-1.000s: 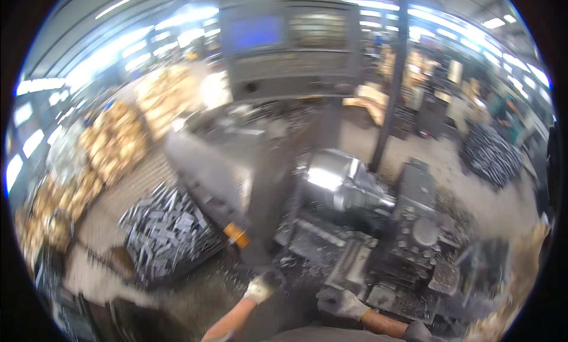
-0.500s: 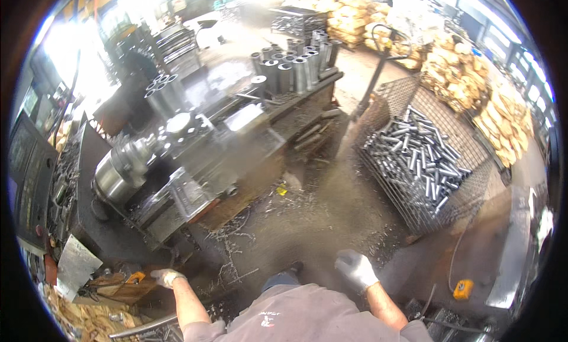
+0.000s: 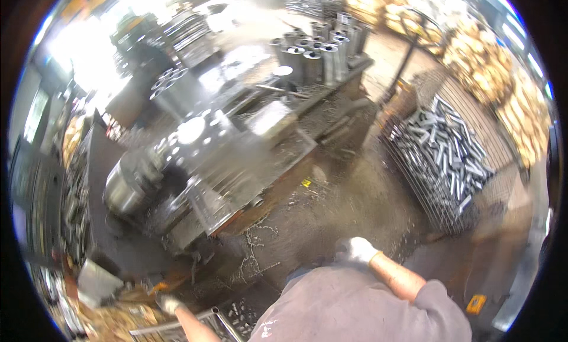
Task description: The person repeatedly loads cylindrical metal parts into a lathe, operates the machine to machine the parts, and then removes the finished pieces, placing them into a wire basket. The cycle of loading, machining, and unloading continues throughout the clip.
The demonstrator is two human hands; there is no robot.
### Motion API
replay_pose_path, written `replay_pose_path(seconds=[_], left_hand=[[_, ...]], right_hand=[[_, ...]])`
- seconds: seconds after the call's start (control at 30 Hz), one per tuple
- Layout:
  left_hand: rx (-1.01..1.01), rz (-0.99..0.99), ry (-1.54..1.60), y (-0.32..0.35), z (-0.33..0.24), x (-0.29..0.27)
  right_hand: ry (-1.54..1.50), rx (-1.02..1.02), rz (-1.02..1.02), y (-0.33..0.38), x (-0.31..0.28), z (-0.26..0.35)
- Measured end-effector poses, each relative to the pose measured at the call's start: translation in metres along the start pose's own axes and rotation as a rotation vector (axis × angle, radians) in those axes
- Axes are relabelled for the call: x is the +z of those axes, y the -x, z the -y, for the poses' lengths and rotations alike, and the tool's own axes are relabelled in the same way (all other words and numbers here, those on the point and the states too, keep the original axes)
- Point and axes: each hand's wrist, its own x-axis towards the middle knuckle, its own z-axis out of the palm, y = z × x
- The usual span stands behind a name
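My left hand [image 3: 170,305], in a white glove, is low at the left, nearest a small orange thing [image 3: 160,287] and a grey metal sheet [image 3: 97,284]. Motion blurs its fingers. My right hand [image 3: 357,250], also gloved in white, hangs over the dark floor in front of my body. Its fingers are smeared, and no held thing shows. Ahead on the left is a lathe with a round steel chuck [image 3: 127,182]. Several metal tubes [image 3: 322,61] stand upright at the far end of its bed.
A wire mesh crate [image 3: 417,191] full of short metal tubes [image 3: 449,147] stands at the right. Stacked yellowish sacks [image 3: 476,61] lie behind it. Metal shavings [image 3: 254,253] litter the floor by the machine. A metal-framed rack [image 3: 222,321] is beside my left forearm.
The view has swung left, so the machine and crate sit further right. My left hand appears lower, by the metal rack. My right arm now reaches across more in front of my body.
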Motion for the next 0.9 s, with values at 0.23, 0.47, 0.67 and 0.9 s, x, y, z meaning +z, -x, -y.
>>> replay_pose_path(seconds=[0.23, 0.47, 0.67, 0.9], left_hand=[[0.526, 0.190, 0.215, 0.190, -0.110, 0.062], [0.219, 1.588, 0.157, 0.521, -0.192, 0.112], [0.776, 1.970, 0.036, 0.836, -0.321, 0.117], [2.211, 0.866, 0.840, 1.245, -0.632, 0.067]], right_hand=[[0.055, 0.004, -0.016, -0.037, -0.042, -0.063], [-0.166, 0.143, -0.249, -0.022, -0.123, -0.211], [-0.471, 0.395, -0.511, -0.011, -0.252, -0.453], [-0.691, 0.871, -0.722, -0.021, -0.450, -0.811]])
